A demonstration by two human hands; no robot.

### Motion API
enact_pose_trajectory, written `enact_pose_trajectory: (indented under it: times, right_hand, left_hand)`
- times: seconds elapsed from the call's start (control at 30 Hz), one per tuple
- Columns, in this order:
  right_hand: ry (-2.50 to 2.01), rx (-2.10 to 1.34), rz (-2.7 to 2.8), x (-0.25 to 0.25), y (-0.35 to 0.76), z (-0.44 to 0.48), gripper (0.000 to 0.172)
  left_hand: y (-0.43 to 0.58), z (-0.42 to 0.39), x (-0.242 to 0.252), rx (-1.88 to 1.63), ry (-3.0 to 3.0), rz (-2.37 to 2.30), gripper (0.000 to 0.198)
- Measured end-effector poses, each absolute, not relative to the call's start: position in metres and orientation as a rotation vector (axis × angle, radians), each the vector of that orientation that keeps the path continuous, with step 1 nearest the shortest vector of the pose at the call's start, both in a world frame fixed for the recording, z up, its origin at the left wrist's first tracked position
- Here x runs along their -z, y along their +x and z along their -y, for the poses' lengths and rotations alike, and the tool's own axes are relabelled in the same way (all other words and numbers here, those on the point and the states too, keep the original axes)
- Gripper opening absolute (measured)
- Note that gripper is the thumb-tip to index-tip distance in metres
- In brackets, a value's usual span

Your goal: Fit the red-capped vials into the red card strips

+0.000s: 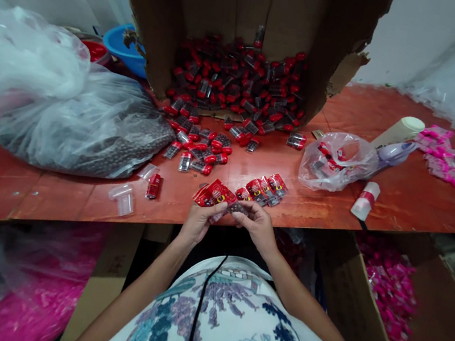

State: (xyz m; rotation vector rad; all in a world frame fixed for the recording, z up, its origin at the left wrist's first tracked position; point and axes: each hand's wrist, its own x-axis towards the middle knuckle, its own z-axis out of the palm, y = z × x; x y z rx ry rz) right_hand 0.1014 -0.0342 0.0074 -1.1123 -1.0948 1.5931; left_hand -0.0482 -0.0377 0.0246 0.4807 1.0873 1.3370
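Observation:
My left hand [198, 222] is closed on a fan of red printed cards [216, 193] at the table's front edge. Close beside it, the fingers of my right hand [259, 226] pinch a small clear case with dark contents [237, 208], which meets the left thumb. Fingers partly cover where card and case come together. Just beyond my right hand lies a row of carded red packs [262, 189]. Farther off, several clear, red-capped containers [202, 149] with dark contents are scattered on the table.
A torn carton [246, 0] on its side holds a heap of red-capped containers. At left sits a clear bag of dark beads [87, 131]; at right, a small plastic bag [332, 164] and a white roll [365, 201]. Below are pink packs in a box [389, 294].

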Motion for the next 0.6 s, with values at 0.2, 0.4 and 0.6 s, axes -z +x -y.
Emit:
enact_pose_trajectory:
  times: [0.2, 0.4, 0.6]
  right_hand:
    - [-1.111, -1.464, 1.236, -0.001, 0.101, 0.036, 0.048]
    - [-1.100, -1.525, 1.241, 0.002, 0.101, 0.035, 0.043]
    - [-1.056, -1.622, 1.106, -0.003, 0.099, 0.036, 0.035]
  left_hand:
    - [-0.049, 0.038, -0.024, -1.331, 0.631, -1.189, 0.023]
    - [-0.048, 0.036, -0.029, -1.330, 0.725, -1.225, 0.020]
    - [-0.041, 0.037, -0.036, -1.366, 0.672, -1.172, 0.018]
